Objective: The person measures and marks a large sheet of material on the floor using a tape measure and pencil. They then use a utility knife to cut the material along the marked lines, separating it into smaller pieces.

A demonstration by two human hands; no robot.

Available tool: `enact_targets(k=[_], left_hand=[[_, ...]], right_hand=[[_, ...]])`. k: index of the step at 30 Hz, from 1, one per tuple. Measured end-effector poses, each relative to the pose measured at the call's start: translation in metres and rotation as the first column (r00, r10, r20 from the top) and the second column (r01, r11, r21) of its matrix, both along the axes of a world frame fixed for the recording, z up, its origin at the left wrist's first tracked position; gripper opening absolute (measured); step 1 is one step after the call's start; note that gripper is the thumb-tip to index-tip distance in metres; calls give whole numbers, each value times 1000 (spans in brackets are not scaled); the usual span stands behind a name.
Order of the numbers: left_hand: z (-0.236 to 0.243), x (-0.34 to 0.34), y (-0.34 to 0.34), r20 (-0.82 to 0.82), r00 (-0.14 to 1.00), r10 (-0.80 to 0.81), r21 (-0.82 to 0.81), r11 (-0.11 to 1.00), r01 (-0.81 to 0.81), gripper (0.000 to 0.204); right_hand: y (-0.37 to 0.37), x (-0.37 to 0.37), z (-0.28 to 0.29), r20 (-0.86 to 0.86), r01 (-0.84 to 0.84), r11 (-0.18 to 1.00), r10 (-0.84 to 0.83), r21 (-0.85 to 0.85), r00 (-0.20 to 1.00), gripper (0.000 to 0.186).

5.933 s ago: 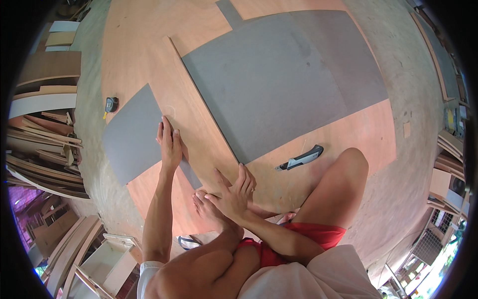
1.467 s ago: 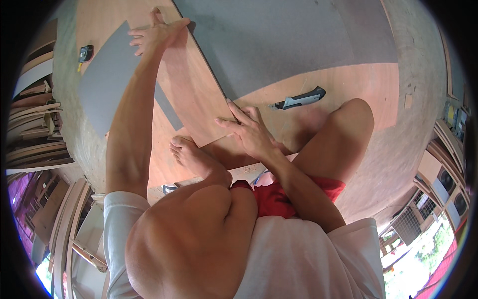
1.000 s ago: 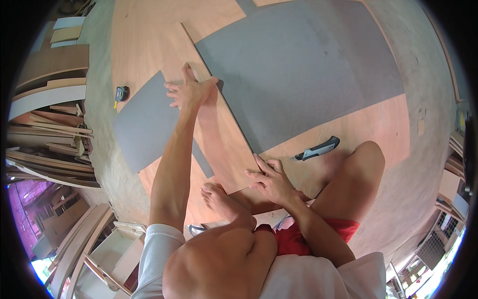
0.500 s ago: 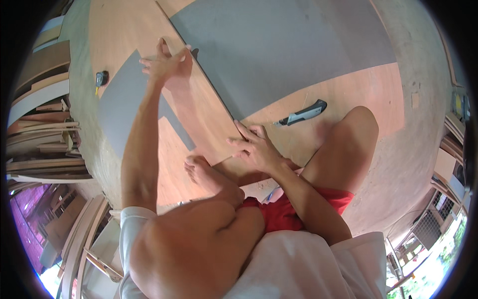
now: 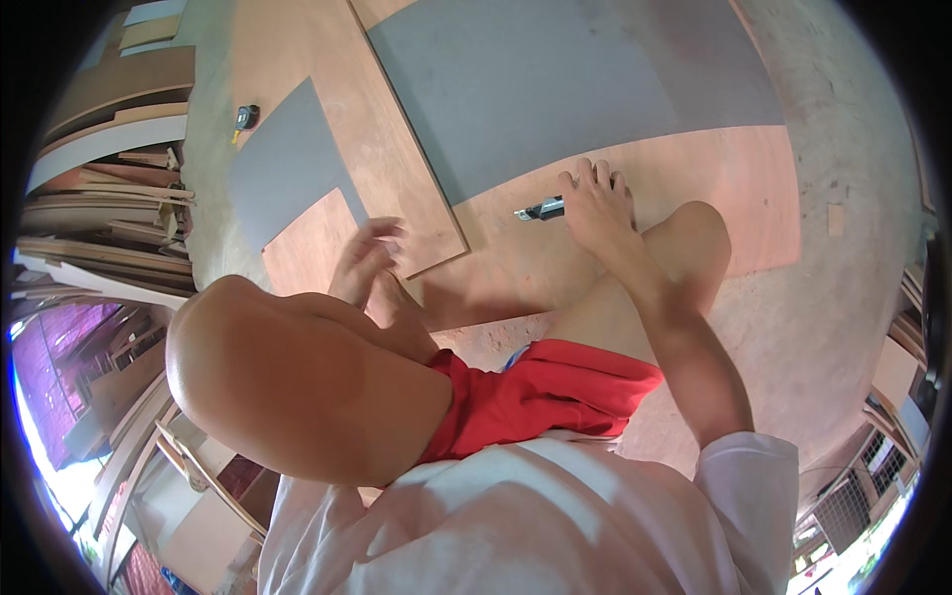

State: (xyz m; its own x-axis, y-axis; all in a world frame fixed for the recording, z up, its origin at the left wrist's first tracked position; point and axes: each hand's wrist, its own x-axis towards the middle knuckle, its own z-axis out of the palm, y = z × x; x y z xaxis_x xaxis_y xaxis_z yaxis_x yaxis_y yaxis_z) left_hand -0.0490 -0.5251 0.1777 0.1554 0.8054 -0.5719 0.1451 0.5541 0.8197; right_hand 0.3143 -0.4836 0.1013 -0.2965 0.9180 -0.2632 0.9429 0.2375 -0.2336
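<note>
My right hand (image 5: 600, 208) is curled over the handle of a utility knife (image 5: 540, 209), which lies on the plywood sheet (image 5: 729, 178). The knife's tip points left and its handle is mostly hidden under my fingers. Close by my bare foot (image 5: 394, 300), my left hand (image 5: 365, 263) has its fingers stretched out, slightly blurred, with nothing in them. A long plywood strip (image 5: 387, 164) lies slanting across the sheet, its near end just right of my left hand. Its right edge borders a large grey area (image 5: 555, 99).
A smaller grey area (image 5: 288, 144) shows left of the strip. Near the sheet's far left edge sits a tape measure (image 5: 247, 118). Stacked board offcuts (image 5: 109, 213) line the left side. My raised knee (image 5: 238, 367) fills the lower left.
My right hand has left the strip's near end and moved right onto the utility knife. My left hand has drawn back from the strip's far part toward my foot. The view has shifted.
</note>
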Motion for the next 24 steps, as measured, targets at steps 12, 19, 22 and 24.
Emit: enact_targets(k=[12,19,22,24], left_hand=[[67,58,50,156,815,-557,-149,803,577,19],[-2,45,148,-295,791,-536,76,812,579,10],[-53,9,262,-614,765,-195,409,750,520,15],[-112,-62,365,-693,653,306,698,512,501,21]], right_hand=[[2,29,-28,-254,137,946,-215,-293,943,36],[23,11,-18,-473,149,846,-422,-512,773,30],[21,-14,-23,-527,299,855,-501,-423,686,19],[60,-62,2,-438,228,808,-505,-544,743,23]])
